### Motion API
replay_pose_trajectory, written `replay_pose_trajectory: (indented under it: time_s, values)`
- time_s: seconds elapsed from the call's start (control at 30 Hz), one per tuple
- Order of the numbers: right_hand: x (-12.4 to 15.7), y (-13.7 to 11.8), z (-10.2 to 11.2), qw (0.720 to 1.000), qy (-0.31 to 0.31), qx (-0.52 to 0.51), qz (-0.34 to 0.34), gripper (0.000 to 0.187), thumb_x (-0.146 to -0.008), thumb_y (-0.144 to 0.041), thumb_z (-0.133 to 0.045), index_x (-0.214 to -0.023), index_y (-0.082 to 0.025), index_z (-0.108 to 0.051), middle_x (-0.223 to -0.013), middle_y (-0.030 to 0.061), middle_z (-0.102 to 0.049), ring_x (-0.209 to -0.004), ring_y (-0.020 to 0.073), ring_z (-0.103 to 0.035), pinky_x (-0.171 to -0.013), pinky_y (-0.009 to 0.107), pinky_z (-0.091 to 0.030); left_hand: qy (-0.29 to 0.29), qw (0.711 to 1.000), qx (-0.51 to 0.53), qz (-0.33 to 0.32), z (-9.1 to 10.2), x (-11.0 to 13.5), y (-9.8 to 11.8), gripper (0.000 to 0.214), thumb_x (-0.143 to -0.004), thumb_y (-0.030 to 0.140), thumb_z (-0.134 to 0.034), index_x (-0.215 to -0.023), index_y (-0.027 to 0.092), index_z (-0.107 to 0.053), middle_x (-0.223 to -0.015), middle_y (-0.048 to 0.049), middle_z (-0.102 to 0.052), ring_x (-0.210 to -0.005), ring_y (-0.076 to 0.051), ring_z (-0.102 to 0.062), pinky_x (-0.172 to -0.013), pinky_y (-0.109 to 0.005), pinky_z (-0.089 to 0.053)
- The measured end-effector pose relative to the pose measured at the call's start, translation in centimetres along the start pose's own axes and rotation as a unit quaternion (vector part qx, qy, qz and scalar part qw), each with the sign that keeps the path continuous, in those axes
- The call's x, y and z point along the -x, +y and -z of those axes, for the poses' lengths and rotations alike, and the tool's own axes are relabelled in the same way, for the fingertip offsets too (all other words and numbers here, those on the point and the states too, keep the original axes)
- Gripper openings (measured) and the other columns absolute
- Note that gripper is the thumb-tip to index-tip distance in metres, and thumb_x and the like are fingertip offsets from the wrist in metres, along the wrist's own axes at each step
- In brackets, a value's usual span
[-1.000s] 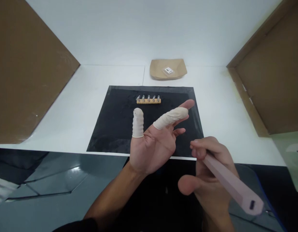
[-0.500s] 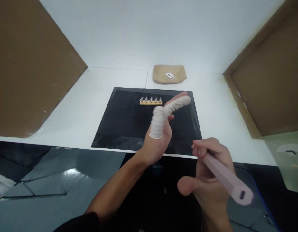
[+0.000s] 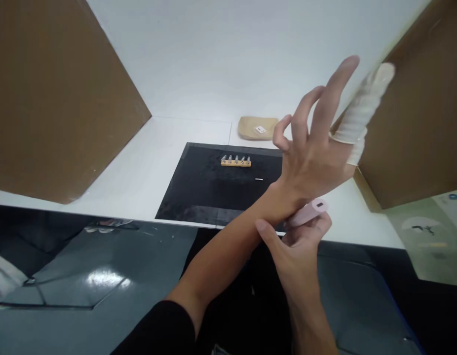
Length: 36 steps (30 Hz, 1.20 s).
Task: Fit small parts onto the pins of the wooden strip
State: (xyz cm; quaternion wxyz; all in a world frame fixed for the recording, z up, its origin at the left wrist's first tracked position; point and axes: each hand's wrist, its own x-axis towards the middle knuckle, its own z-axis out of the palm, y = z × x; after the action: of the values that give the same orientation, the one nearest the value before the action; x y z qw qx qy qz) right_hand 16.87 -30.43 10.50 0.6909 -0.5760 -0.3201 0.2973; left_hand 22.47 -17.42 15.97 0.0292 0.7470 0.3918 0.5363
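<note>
My left hand (image 3: 312,143) is raised at the right with its fingers spread and nothing in them. White ribbed finger cots (image 3: 358,116) cover its thumb and index finger. Below its wrist, my right hand (image 3: 300,241) grips a pale pink, thick pen-shaped tool (image 3: 307,213) with a dark slot in its end face. The tool's far end is hidden behind the left forearm. On the black mat (image 3: 199,192) lie a small silver pin-like piece (image 3: 258,179) and a yellow strip (image 3: 236,163) bearing several small clear and metal pieces.
A brown paper tray (image 3: 247,129) at the back of the white table (image 3: 139,162) holds a small labelled box (image 3: 259,130). Brown boards stand at the left (image 3: 65,98) and right (image 3: 409,133). The table's front edge runs below the mat.
My left hand has swung up and right, its fingers spreading, uncovering the silver piece. My right hand has moved left and slightly up with the tool, now under the left wrist. The view has shifted.
</note>
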Motion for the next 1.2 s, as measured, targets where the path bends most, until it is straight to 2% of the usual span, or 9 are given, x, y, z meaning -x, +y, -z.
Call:
replay_pose_trajectory:
  time_s: [0.1, 0.2, 0.43, 0.6, 0.73, 0.87, 1.0, 1.1, 1.2]
  values:
    - [0.0, -0.2, 0.4, 1.0, -0.007, 0.014, -0.026, 0.082, -0.069, -0.038, -0.088, -0.129, -0.03, -0.033, -0.127, 0.0057, -0.048, -0.116, 0.0212, -0.056, -0.105, 0.044, -0.05, -0.013, 0.999, -0.003, -0.033, -0.1, -0.5, -0.1, 0.052, -0.104, 0.021, -0.033, -0.148, 0.041, -0.053, -0.17, 0.0129, -0.035, -0.16, -0.031, -0.031, -0.125, -0.064, -0.029]
    - [-0.1, -0.1, 0.6, 0.999, -0.007, 0.024, -0.038, 0.078, -0.07, -0.036, -0.085, -0.129, -0.031, -0.035, -0.115, 0.0013, -0.05, -0.104, 0.0168, -0.056, -0.097, 0.038, -0.051, -0.03, 0.999, -0.003, -0.045, 0.3, -0.8, -0.4, 0.051, -0.106, 0.023, -0.034, -0.151, 0.043, -0.049, -0.17, 0.0132, -0.035, -0.16, -0.03, -0.031, -0.124, -0.063, -0.034]
    - [-0.8, 1.0, 0.8, 0.999, -0.014, 0.033, -0.026, 0.069, -0.069, -0.027, -0.077, -0.124, -0.031, -0.035, -0.108, -0.0014, -0.047, -0.095, 0.0136, -0.052, -0.088, 0.032, -0.049, -0.037, 0.999, -0.008, 0.003, 1.4, -0.6, -1.0, 0.055, -0.106, 0.021, -0.034, -0.155, 0.041, -0.047, -0.171, 0.0117, -0.035, -0.161, -0.027, -0.026, -0.126, -0.06, -0.027]
    - [-1.4, 1.5, 1.7, 0.998, -0.009, 0.013, -0.064, 0.075, -0.063, -0.023, -0.073, -0.129, -0.03, -0.039, -0.104, -0.0012, -0.045, -0.094, 0.0143, -0.049, -0.083, 0.03, -0.046, -0.016, 0.997, 0.038, 0.058, 1.4, -0.1, -3.1, 0.05, -0.101, 0.024, -0.043, -0.15, 0.024, -0.054, -0.173, 0.0028, -0.031, -0.16, -0.036, -0.023, -0.128, -0.065, -0.018]
    - [-1.8, 1.5, 1.4, 0.998, -0.023, -0.025, -0.054, 0.071, -0.063, -0.017, -0.072, -0.127, -0.031, -0.043, -0.106, -0.0016, -0.046, -0.098, 0.0148, -0.051, -0.094, 0.035, -0.045, 0.003, 0.996, 0.035, 0.088, 1.4, 0.0, -4.8, 0.057, -0.098, 0.021, -0.048, -0.155, 0.021, -0.047, -0.173, -0.0015, -0.032, -0.156, -0.037, -0.027, -0.128, -0.063, -0.017]
    - [-2.9, 2.3, 1.1, 0.997, -0.013, -0.027, -0.074, 0.068, -0.065, -0.013, -0.074, -0.125, -0.031, -0.046, -0.105, -0.0031, -0.05, -0.095, 0.0138, -0.054, -0.094, 0.035, -0.044, -0.028, 0.993, 0.001, 0.119, 2.0, 0.5, -7.5, 0.057, -0.097, 0.023, -0.048, -0.154, 0.023, -0.046, -0.173, -0.0029, -0.031, -0.154, -0.036, -0.028, -0.126, -0.062, -0.017]
    - [-4.3, 4.2, 1.8, 0.991, -0.024, -0.032, -0.131, 0.063, -0.07, -0.016, -0.084, -0.122, -0.031, -0.052, -0.104, -0.0048, -0.057, -0.091, 0.0118, -0.058, -0.094, 0.031, -0.047, -0.095, 0.985, -0.055, 0.137, 5.0, 4.7, -12.4, 0.059, -0.098, 0.031, -0.051, -0.155, 0.024, -0.041, -0.17, -0.0071, -0.038, -0.152, -0.035, -0.033, -0.122, -0.059, -0.023]
    - [-5.0, 5.6, 2.9, 0.977, -0.083, -0.043, -0.194, 0.046, -0.078, -0.029, -0.087, -0.116, -0.028, -0.062, -0.1, -0.0022, -0.062, -0.089, 0.0128, -0.062, -0.089, 0.03, -0.054, -0.164, 0.969, -0.111, 0.149, 9.0, 9.3, -16.5, 0.059, -0.099, 0.031, -0.054, -0.155, 0.024, -0.039, -0.165, -0.0119, -0.045, -0.146, -0.036, -0.041, -0.117, -0.059, -0.029]
    - [-5.7, 6.5, 3.9, 0.962, -0.133, -0.043, -0.235, 0.036, -0.086, -0.039, -0.082, -0.118, -0.027, -0.069, -0.107, 0.0037, -0.068, -0.092, 0.0172, -0.068, -0.088, 0.036, -0.061, -0.177, 0.955, -0.134, 0.197, 12.8, 11.9, -19.9, 0.06, -0.099, 0.029, -0.056, -0.156, 0.03, -0.036, -0.165, -0.0122, -0.045, -0.148, -0.036, -0.04, -0.119, -0.06, -0.028]
